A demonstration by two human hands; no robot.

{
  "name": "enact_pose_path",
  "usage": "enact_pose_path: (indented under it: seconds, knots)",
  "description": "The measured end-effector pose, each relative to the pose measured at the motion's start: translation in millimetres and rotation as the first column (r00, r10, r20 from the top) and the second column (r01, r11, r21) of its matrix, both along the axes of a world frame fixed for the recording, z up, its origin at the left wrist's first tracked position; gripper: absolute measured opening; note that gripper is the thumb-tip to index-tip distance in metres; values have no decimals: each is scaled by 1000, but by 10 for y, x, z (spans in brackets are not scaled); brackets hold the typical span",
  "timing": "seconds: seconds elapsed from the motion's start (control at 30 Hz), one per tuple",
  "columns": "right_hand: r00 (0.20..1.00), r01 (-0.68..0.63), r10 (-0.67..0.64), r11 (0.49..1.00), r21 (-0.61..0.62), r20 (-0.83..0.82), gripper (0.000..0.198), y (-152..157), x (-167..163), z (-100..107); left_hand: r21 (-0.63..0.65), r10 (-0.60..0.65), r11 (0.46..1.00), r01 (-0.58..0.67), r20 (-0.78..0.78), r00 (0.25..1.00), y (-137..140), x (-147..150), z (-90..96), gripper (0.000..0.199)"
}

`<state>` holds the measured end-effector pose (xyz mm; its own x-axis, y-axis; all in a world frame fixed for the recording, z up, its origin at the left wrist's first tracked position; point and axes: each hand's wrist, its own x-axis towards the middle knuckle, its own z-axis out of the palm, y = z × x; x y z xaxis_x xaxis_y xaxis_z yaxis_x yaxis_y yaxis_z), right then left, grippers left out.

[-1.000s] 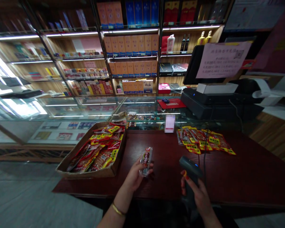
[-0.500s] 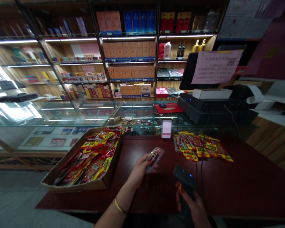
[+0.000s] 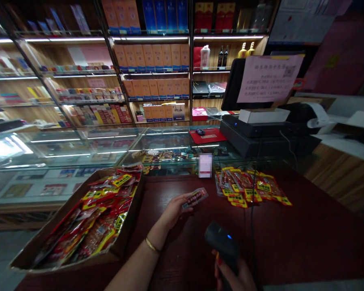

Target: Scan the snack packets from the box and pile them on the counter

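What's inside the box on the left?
The box holds a loose heap of red and yellow packets. They cover the box's bottom, so what lies beneath the top packets can't be seen.

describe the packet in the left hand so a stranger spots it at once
On the dark red counter, find the cardboard box at the left. To its right, the left hand holds a small packet. Unlike the red-and-yellow packets in the box and the pile, this one is dark-centred and shows no yellow.
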<state>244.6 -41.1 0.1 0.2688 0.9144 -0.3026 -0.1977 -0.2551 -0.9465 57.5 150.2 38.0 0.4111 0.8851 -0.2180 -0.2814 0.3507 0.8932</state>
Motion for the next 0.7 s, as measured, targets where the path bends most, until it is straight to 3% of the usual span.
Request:
enact_pose_path:
  seconds: [0.13, 0.23, 0.43, 0.7]
  knots:
    - [939, -217, 210, 976, -6, 273, 59, 20, 14, -75, -29, -45, 998, 47, 56, 997, 76, -6, -40, 37]
    - [915, -264, 242, 964, 23, 324, 56, 40, -36, -120, -41, -84, 995, 88, 82, 993, 94, -35, -106, 40]
    - [938, -248, 220, 966, 74, 268, 61, 48, -119, -147, -25, -118, 992, 120, 69, 991, 98, -71, -171, 39]
    - [950, -204, 172, 974, 99, 259, 57, 14, -157, -27, -39, -145, 988, 148, 74, 987, 115, -64, -158, 41]
